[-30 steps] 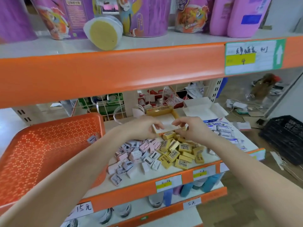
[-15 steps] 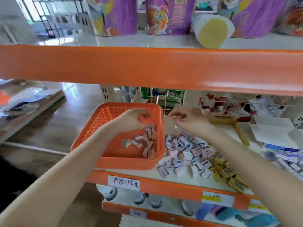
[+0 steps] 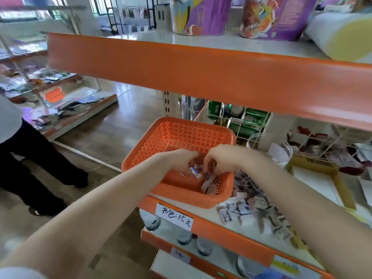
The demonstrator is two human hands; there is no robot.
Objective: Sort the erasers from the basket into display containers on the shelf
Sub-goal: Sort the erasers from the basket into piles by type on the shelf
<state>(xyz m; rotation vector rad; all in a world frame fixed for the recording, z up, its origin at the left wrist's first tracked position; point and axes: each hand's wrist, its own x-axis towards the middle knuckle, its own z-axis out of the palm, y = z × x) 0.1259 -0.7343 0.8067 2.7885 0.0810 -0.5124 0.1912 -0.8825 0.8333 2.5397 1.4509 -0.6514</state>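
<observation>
An orange perforated basket (image 3: 177, 135) sits at the left end of the shelf, with several small wrapped erasers (image 3: 209, 186) in its near right corner. Both my hands are inside it. My left hand (image 3: 182, 161) curls over a white and blue eraser (image 3: 194, 170). My right hand (image 3: 220, 160) is beside it with fingers curled down among the erasers; what it grips is hidden. A pile of pink and white erasers (image 3: 249, 208) lies on the shelf right of the basket. A shallow yellow-rimmed cardboard display box (image 3: 340, 186) stands behind that pile.
The upper shelf's orange edge (image 3: 201, 73) hangs low above my hands. A clear plastic cup (image 3: 279, 152) and a wire rack with green cans (image 3: 241, 121) stand behind the basket. A person in dark trousers (image 3: 30, 162) stands on the floor at the left.
The view has swung left. My right hand has moved from above the shelf pile into the basket next to my left hand, and both now reach down among the erasers.
</observation>
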